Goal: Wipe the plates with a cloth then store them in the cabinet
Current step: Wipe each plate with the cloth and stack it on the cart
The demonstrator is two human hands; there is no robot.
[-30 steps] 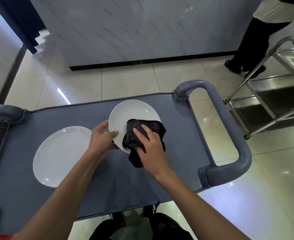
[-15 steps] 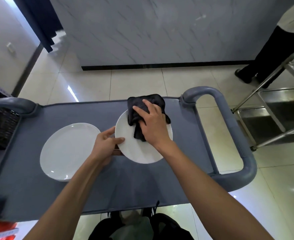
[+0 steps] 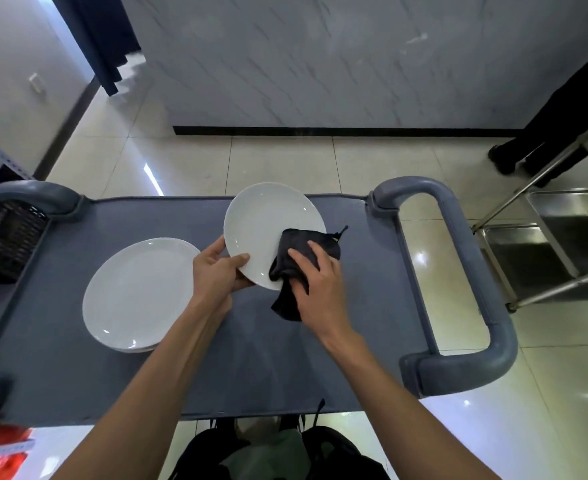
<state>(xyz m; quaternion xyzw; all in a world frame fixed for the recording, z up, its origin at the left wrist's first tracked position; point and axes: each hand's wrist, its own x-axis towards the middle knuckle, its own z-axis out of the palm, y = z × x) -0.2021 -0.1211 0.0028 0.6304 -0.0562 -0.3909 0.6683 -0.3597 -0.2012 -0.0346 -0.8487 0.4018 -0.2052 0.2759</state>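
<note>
Above the grey cart top (image 3: 354, 306) I hold a white plate (image 3: 268, 223) tilted toward me. My left hand (image 3: 218, 271) grips its lower left rim, thumb on the face. My right hand (image 3: 315, 285) presses a black cloth (image 3: 301, 251) against the plate's lower right part; a corner of the cloth hangs below the rim. To the left, a small stack of white plates (image 3: 136, 292) lies flat on the cart.
The cart has a thick grey handle (image 3: 465, 271) on its right end and another (image 3: 25, 194) at the left. A black crate (image 3: 5, 240) sits far left. A steel trolley (image 3: 562, 230) stands right, with a person's legs (image 3: 542, 140) behind it. A marble wall is ahead.
My right hand has swept the cloth from the plate's far rim down to its lower right edge. The plate now tilts up more in my left hand.
</note>
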